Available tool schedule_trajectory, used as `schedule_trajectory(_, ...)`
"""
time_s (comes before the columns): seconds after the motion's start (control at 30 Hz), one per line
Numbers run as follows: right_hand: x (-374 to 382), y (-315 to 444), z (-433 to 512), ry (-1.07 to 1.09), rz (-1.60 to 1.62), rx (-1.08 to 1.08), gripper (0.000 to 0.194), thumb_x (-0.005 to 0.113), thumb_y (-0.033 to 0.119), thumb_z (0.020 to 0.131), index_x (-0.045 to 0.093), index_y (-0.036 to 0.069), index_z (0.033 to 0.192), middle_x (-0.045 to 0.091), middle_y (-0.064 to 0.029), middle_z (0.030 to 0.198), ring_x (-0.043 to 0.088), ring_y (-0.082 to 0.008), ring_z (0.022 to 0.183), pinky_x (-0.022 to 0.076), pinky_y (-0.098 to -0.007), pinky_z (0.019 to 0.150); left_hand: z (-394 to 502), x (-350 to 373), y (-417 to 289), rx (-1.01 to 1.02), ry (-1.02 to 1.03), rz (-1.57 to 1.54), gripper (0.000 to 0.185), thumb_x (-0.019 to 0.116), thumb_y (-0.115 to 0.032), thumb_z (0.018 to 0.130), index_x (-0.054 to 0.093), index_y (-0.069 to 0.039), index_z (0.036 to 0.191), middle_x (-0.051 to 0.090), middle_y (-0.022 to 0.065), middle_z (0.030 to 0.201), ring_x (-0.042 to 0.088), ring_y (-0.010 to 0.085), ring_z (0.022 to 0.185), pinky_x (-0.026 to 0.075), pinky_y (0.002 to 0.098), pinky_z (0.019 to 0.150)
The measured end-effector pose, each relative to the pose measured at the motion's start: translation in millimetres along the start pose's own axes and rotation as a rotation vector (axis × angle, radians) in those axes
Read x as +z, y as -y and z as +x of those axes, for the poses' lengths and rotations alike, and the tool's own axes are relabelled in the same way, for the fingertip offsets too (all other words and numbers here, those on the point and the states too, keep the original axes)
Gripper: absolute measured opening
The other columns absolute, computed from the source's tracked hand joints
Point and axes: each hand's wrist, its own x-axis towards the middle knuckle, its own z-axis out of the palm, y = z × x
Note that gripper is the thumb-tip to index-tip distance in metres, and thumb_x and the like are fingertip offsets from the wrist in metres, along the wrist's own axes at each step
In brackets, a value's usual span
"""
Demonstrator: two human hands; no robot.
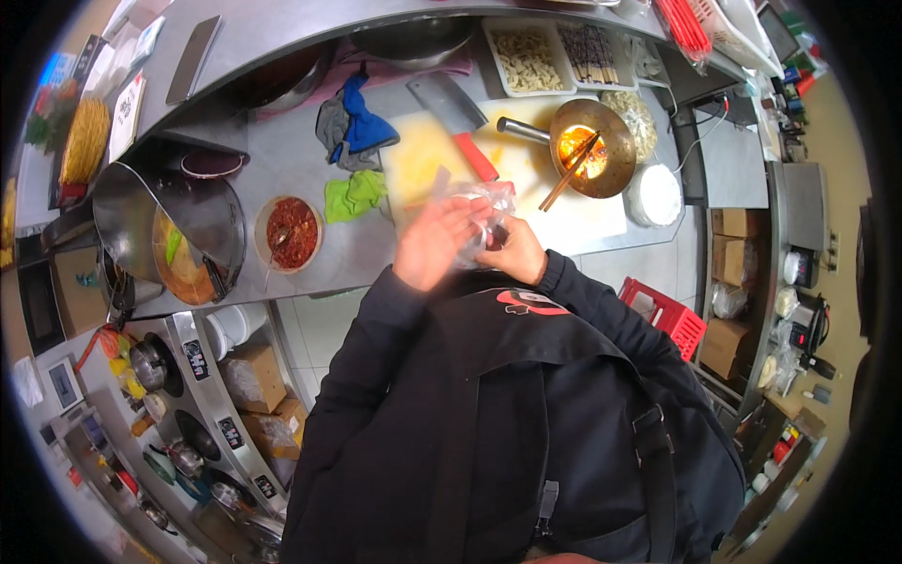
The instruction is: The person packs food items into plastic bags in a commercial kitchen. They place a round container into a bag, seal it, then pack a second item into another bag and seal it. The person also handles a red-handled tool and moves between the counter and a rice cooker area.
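Note:
My right hand [518,250] grips a clear plastic bag [465,262] near the front edge of the white cutting board [599,220]. Across the bag, my left hand [438,240] lies with its fingers stretched out, slightly blurred; whether it grips the plastic is unclear. Something dark shows between the bag and my right fingers. Just beyond the hands rests a cleaver [447,102] with a red handle. A steel wok [612,180] stands on the board's right side, holding red, oily sauce, with wooden chopsticks [557,189] leaning in it.
Left are a tub of red chili paste [290,236] with a spoon, a green cloth [354,196], a blue-grey cloth [363,123] and a large pot [127,218]. White trays [502,74] line the back. White round lids or bowls [655,196] stand right. A red crate [666,317] is on the floor.

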Motion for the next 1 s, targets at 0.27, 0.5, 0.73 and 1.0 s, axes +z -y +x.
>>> schedule_trajectory(0.27,9.3,6.5,-1.5,-0.075,0.005,-0.071,0.026,0.070,-0.001,0.078,0.069,0.003,0.104,0.073,-0.0114,0.097,0.068,-0.0168,0.090,0.0530,-0.0303,0.080,5.3,23.4,-11.2,0.099,0.124,0.085,0.054,0.042,-0.040,0.105,0.054,0.006,0.130,0.056,0.0246,0.137,0.052,0.0341,0.132,0.039,0.0435,0.112)
schedule_trajectory(0.5,8.5,0.9,-5.1,-0.240,0.018,-0.188,0.015,0.066,-0.004,0.087,0.073,-0.002,0.100,0.071,-0.0081,0.085,0.065,-0.0138,0.080,0.0513,-0.0281,0.074,-14.5,9.8,-32.6,0.216,-0.099,0.578,0.032,0.054,-0.016,0.103,0.058,0.006,0.125,0.065,0.0138,0.120,0.063,0.0205,0.112,0.052,0.0322,0.095)
schedule_trajectory(0.73,-5.1,2.8,-16.4,-0.210,-0.188,-0.330,0.018,0.070,-0.007,0.081,0.072,-0.001,0.098,0.069,-0.0108,0.086,0.066,-0.0214,0.078,0.0504,-0.0290,0.072,13.7,-23.2,18.2,0.329,-0.106,0.996,0.017,0.063,-0.003,0.095,0.068,0.004,0.109,0.072,0.0098,0.104,0.068,0.0158,0.098,0.052,0.0298,0.087)
schedule_trajectory(1.0,-18.5,22.7,-6.6,-0.183,-0.594,-0.561,0.020,0.074,-0.004,0.074,0.073,0.002,0.094,0.069,-0.0115,0.086,0.066,-0.0292,0.086,0.0513,-0.0357,0.078,15.3,-32.5,17.1,0.372,0.014,1.254,0.016,0.065,-0.002,0.089,0.072,0.000,0.104,0.072,0.0127,0.098,0.069,0.0229,0.093,0.052,0.0316,0.083)
